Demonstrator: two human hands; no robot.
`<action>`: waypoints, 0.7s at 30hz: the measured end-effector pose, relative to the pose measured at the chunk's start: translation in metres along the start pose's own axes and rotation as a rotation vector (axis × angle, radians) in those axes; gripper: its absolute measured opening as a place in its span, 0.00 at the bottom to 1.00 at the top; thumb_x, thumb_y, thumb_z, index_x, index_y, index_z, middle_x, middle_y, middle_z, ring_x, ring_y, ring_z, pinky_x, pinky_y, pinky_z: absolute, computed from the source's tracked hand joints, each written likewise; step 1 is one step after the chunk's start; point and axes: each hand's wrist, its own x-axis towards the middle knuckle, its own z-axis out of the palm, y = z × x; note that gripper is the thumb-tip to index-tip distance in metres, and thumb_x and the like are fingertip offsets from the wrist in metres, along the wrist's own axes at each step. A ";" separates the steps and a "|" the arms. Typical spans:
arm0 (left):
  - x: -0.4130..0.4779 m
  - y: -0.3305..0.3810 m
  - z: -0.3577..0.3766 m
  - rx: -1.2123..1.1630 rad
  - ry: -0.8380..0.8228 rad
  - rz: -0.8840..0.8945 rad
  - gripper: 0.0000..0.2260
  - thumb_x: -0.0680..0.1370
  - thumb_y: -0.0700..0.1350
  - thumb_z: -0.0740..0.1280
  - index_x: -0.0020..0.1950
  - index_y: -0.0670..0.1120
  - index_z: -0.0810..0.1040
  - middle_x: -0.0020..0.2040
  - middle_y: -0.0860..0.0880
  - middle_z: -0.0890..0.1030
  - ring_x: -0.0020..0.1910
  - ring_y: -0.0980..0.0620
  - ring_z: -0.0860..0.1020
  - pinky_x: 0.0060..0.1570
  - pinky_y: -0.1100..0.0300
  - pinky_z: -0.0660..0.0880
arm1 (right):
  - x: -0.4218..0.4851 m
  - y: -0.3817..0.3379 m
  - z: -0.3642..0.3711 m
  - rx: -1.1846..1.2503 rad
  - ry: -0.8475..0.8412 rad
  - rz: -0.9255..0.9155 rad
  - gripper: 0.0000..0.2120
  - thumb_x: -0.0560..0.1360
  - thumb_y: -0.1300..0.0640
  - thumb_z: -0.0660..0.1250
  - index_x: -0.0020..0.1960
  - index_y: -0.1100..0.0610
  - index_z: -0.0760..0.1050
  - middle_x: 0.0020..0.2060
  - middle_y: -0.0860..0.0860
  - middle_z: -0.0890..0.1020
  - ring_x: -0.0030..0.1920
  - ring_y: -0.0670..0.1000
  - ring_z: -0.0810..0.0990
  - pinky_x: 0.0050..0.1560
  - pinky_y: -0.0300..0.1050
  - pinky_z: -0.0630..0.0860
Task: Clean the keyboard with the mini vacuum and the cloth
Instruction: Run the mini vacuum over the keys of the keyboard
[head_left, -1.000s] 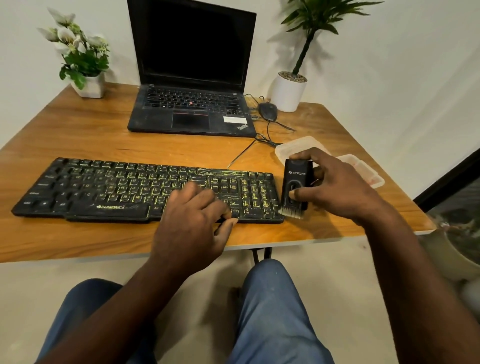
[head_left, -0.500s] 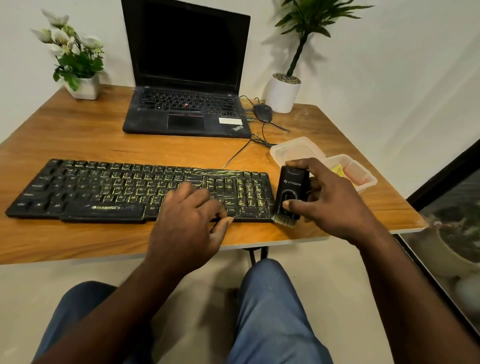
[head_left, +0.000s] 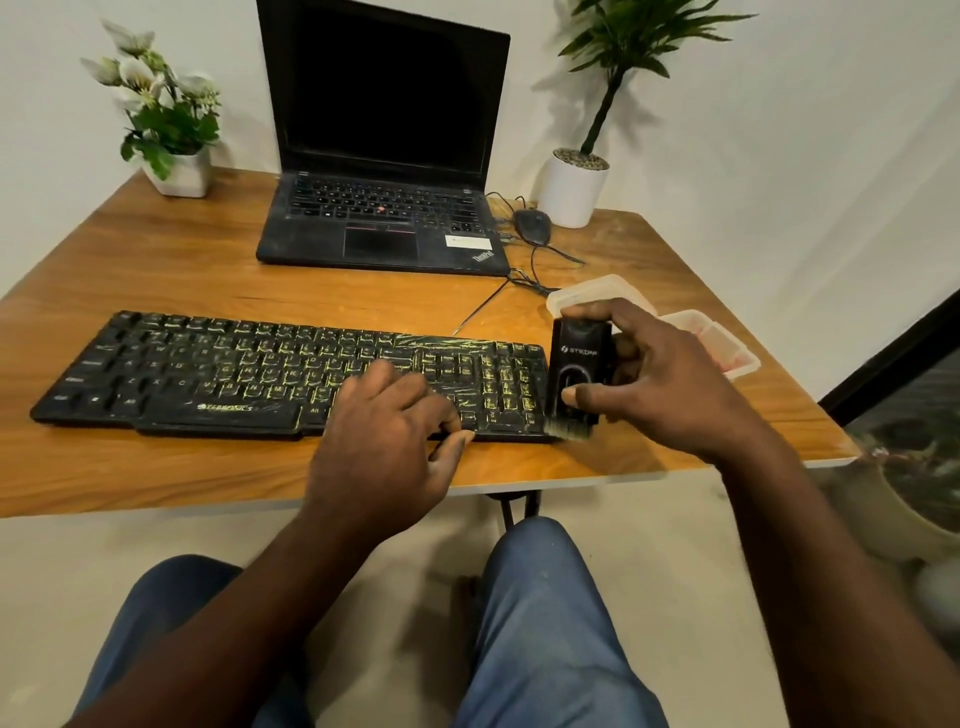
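Now your right hand (head_left: 670, 384), wrapped around the mini vacuum (head_left: 579, 364), has moved its brush (head_left: 569, 428) against the right end of the keyboard (head_left: 234, 374), right of frame centre. Your left hand (head_left: 384, 447) rests relaxed on the keys. Vacuuming can begin.

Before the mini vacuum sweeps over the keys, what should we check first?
1. Mini vacuum held firmly: ok, the right hand grips its body.
2. Brush at the start place: ok, the bristles sit at the keyboard near right corner.
3. Keyboard kept steady: ok, the left hand rests on the keys by the front edge.
4. Sweep path free: not ok, the left hand covers keys just left of the number pad.
5. Vacuum switched on: cannot tell.
6. Cloth ready: cannot tell; the plastic container beyond the right hand is too blurred to show its contents.
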 end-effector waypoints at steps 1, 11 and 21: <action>0.000 0.000 0.000 -0.004 0.005 0.000 0.12 0.76 0.58 0.67 0.47 0.51 0.83 0.42 0.53 0.76 0.47 0.50 0.69 0.45 0.52 0.68 | 0.004 0.001 0.007 -0.070 0.074 -0.034 0.33 0.71 0.58 0.80 0.70 0.40 0.72 0.55 0.41 0.82 0.50 0.44 0.85 0.44 0.36 0.83; 0.000 0.000 -0.001 0.001 0.014 0.003 0.11 0.75 0.58 0.68 0.46 0.51 0.83 0.42 0.54 0.76 0.47 0.50 0.69 0.45 0.52 0.68 | 0.019 -0.005 0.008 -0.151 0.037 -0.119 0.33 0.70 0.57 0.81 0.70 0.40 0.72 0.56 0.39 0.80 0.51 0.38 0.83 0.49 0.34 0.82; 0.000 0.000 0.000 -0.005 0.015 -0.005 0.11 0.76 0.58 0.67 0.46 0.51 0.82 0.42 0.54 0.76 0.47 0.50 0.69 0.46 0.51 0.69 | 0.010 0.002 0.009 -0.083 0.009 -0.122 0.33 0.70 0.58 0.81 0.68 0.40 0.71 0.58 0.41 0.82 0.54 0.42 0.84 0.52 0.43 0.84</action>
